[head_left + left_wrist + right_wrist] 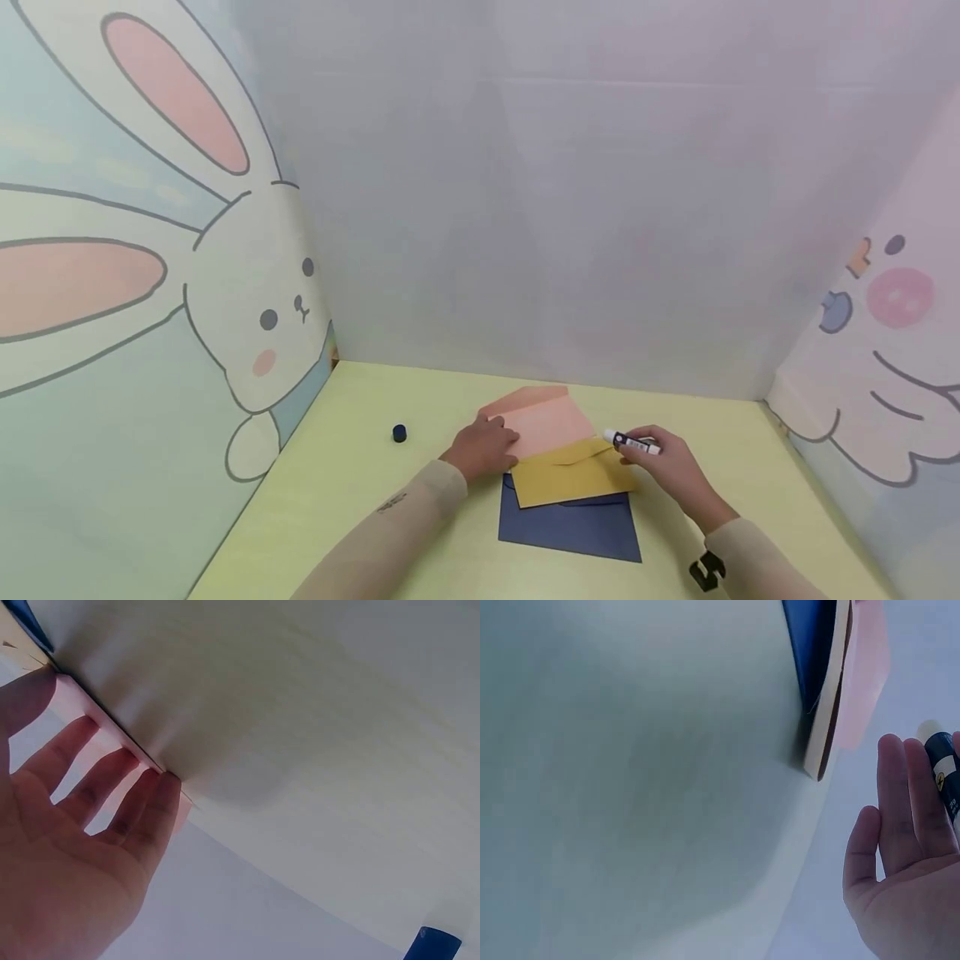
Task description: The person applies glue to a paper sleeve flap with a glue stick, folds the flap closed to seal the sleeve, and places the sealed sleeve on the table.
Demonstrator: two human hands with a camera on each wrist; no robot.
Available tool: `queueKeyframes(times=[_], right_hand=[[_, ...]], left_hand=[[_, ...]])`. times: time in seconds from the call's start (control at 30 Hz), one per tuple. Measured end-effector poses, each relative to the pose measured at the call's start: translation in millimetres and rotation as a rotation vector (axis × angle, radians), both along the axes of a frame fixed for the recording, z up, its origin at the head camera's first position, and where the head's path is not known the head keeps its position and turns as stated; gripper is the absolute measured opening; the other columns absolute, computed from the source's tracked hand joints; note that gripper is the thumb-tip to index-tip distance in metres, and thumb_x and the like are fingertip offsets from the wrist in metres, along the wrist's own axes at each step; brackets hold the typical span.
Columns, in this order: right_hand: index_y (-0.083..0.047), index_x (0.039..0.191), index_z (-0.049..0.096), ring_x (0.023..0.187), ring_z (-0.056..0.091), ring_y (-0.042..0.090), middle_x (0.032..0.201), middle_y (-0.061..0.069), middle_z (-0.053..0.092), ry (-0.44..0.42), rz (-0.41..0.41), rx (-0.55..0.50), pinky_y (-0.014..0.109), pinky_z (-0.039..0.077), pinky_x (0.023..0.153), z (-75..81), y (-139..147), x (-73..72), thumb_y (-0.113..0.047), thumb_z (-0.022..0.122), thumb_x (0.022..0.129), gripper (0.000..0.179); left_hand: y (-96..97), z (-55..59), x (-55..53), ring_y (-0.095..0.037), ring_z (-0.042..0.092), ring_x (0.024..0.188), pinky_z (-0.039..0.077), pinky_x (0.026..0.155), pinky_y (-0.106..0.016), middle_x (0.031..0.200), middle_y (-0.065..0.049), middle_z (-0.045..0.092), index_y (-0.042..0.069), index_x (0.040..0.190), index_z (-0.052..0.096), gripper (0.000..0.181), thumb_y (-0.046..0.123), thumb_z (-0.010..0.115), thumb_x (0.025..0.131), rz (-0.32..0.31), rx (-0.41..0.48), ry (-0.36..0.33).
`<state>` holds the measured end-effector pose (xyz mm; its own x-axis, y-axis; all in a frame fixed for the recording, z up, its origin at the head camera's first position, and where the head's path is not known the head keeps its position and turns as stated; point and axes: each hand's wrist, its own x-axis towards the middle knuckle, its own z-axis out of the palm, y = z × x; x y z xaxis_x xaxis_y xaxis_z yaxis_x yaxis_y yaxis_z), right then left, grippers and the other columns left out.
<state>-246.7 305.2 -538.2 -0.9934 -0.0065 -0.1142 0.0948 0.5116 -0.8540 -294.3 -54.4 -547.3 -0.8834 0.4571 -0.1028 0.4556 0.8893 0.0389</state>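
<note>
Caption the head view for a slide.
Left hand touching pink envelope, right hand holding uncapped glue stick; yellow envelope overlapping blue envelope.

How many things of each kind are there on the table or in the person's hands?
Envelopes: 3 (pink envelope, yellow envelope, blue envelope)
Glue stick: 1
Cap: 1
Total: 5

The pink envelope (543, 423), yellow envelope (573, 482) and blue envelope (570, 532) look matt paper; glue stick (637, 445) and cap (400, 433), smooth plastic; sleeves (405, 521), cloth.
</note>
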Motion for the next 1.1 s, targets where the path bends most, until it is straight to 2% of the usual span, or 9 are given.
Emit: queueKeyframes(times=[0.2, 0.33, 0.43, 0.53, 0.6, 0.7, 0.8, 0.9, 1.1], right_hand=[[0.001, 0.144, 0.072, 0.107, 0.088, 0.018, 0.124, 0.016, 0.09, -0.002, -0.033, 0.004, 0.022, 0.058, 0.091, -1.4, 5, 11.0, -0.031, 0.083, 0.113, 0.046], [0.002, 0.143, 0.072, 0.105, 0.088, 0.016, 0.125, 0.017, 0.089, 0.006, -0.034, -0.01, 0.024, 0.059, 0.091, 2.1, 6, 14.7, -0.03, 0.084, 0.113, 0.045], [0.002, 0.142, 0.073, 0.101, 0.087, 0.011, 0.125, 0.018, 0.089, 0.011, -0.03, -0.024, 0.026, 0.06, 0.092, 5.3, 6, 16.8, -0.029, 0.083, 0.113, 0.044], [0.001, 0.143, 0.073, 0.101, 0.087, 0.01, 0.124, 0.017, 0.09, 0.017, -0.028, -0.032, 0.028, 0.06, 0.092, 6.2, 7, 18.3, -0.029, 0.083, 0.113, 0.043], [0.0, 0.142, 0.073, 0.1, 0.087, 0.01, 0.124, 0.017, 0.09, 0.019, -0.032, -0.04, 0.027, 0.06, 0.092, 5.6, 8, 19.3, -0.029, 0.083, 0.113, 0.043], [0.001, 0.143, 0.072, 0.1, 0.087, 0.01, 0.125, 0.017, 0.089, 0.021, -0.031, -0.047, 0.026, 0.059, 0.091, 5.1, 9, 22.1, -0.029, 0.082, 0.114, 0.043], [0.001, 0.143, 0.072, 0.101, 0.087, 0.01, 0.127, 0.017, 0.089, 0.018, -0.038, -0.051, 0.026, 0.059, 0.091, 5.9, 11, 26.4, -0.029, 0.083, 0.114, 0.043], [0.0, 0.144, 0.072, 0.101, 0.087, 0.009, 0.129, 0.016, 0.088, 0.022, -0.044, -0.042, 0.025, 0.059, 0.092, 8.1, 14, 30.2, -0.03, 0.083, 0.113, 0.044], [0.0, 0.144, 0.072, 0.101, 0.087, 0.008, 0.131, 0.016, 0.088, 0.016, -0.055, -0.036, 0.024, 0.059, 0.094, 10.3, 17, 34.6, -0.034, 0.083, 0.113, 0.047]], left_hand=[[0.1, -0.7, 0.6, -0.019, 0.056, 0.102, 0.062, 0.092, -0.037, 0.124, 0.0, 0.075, 0.028, 0.145, 0.083, 0.037, 0.042, 0.077, 0.112, 0.005, 0.028, -0.008], [0.8, -2.2, -0.6, -0.017, 0.056, 0.101, 0.061, 0.09, -0.036, 0.119, -0.001, 0.07, 0.021, 0.135, 0.082, 0.036, 0.044, 0.085, 0.107, 0.041, 0.075, -0.01], [0.0, -2.3, -5.8, -0.02, 0.056, 0.109, 0.061, 0.096, -0.038, 0.126, -0.005, 0.065, 0.015, 0.139, 0.074, 0.059, 0.051, 0.096, 0.098, 0.072, 0.119, 0.008], [-0.4, -1.3, -15.4, -0.029, 0.057, 0.134, 0.059, 0.114, -0.046, 0.151, -0.012, 0.061, 0.013, 0.161, 0.06, 0.097, 0.056, 0.104, 0.086, 0.102, 0.174, 0.021], [-0.3, -0.1, -21.7, -0.036, 0.053, 0.154, 0.055, 0.127, -0.052, 0.168, -0.018, 0.054, 0.012, 0.176, 0.047, 0.12, 0.058, 0.106, 0.082, 0.119, 0.203, 0.003], [0.5, 0.3, -28.6, -0.041, 0.045, 0.168, 0.046, 0.138, -0.057, 0.181, -0.02, 0.046, 0.01, 0.185, 0.033, 0.136, 0.059, 0.107, 0.083, 0.142, 0.237, -0.054], [1.5, 2.9, -31.9, -0.042, 0.046, 0.168, 0.043, 0.14, -0.058, 0.18, -0.02, 0.048, 0.005, 0.185, 0.03, 0.134, 0.055, 0.105, 0.087, 0.144, 0.25, -0.099], [2.6, 6.2, -34.8, -0.042, 0.048, 0.166, 0.044, 0.139, -0.058, 0.178, -0.02, 0.049, 0.003, 0.184, 0.032, 0.127, 0.052, 0.103, 0.091, 0.128, 0.247, -0.112], [1.8, 8.8, -35.6, -0.036, 0.056, 0.143, 0.053, 0.126, -0.054, 0.16, -0.015, 0.06, 0.004, 0.172, 0.053, 0.094, 0.035, 0.097, 0.095, 0.088, 0.248, -0.12]])
